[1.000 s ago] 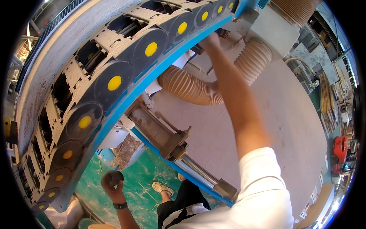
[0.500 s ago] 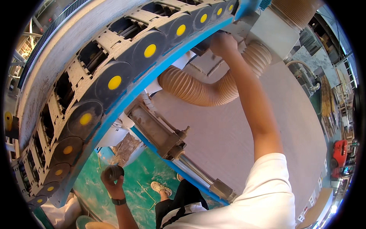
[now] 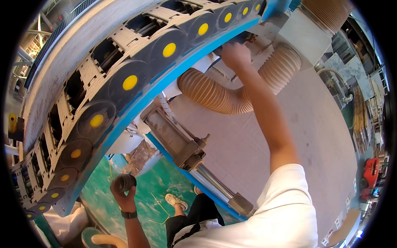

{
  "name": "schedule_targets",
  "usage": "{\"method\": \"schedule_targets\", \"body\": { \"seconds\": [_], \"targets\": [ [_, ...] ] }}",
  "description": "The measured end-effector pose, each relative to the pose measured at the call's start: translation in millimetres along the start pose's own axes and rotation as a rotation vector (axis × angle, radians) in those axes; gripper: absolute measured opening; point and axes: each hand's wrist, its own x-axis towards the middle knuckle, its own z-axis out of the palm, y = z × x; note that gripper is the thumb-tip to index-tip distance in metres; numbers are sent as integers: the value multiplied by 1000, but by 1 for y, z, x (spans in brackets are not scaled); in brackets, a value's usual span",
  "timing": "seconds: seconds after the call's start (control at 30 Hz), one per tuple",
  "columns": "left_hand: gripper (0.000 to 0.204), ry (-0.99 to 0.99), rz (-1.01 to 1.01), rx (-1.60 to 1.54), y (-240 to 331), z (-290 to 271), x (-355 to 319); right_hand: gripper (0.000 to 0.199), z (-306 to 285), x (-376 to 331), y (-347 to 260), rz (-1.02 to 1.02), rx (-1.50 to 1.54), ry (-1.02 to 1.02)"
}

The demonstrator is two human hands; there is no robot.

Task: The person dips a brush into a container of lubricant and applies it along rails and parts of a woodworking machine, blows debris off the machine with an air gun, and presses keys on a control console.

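My left hand (image 3: 120,197), at the lower left above the green floor, is closed around a dark, ribbed, ring-like cylindrical part (image 3: 125,182). My right arm stretches far forward over the pale board surface (image 3: 256,149). At its end my right hand (image 3: 236,54) is curled in beside the blue beam (image 3: 165,85), close to dark machine parts. Its fingers are mostly hidden, so what they grip cannot be made out. Just below that hand curves a tan ribbed hose (image 3: 215,97).
A dusty cable chain (image 3: 128,82) with yellow discs arches across the upper left. A pneumatic cylinder (image 3: 173,138) lies slanted beside the blue frame. A grey-white duct box (image 3: 304,37) stands at upper right. Farther right is a red machine (image 3: 370,171).
My right hand has shifted slightly left and nearer. The view has shifted a little. My left hand still holds the dark ribbed part.
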Motion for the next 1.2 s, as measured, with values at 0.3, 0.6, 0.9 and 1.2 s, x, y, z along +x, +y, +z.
{"method": "schedule_targets", "body": {
  "seconds": [0.3,0.6,0.9,1.2],
  "targets": [
    [84,-55,56,55,-3,6,5,32,5,28,51,161,252,204],
    [82,-23,-25,25,5,18,-9,48,132,123,62,449,1158,352],
    [83,-89,38,-27,15,30,-1,31,-43,7,17,344,135,-104],
    [80,-349,251,3,39,37,2,24,-185,-172,-22,-230,219,97]
  ]
}}
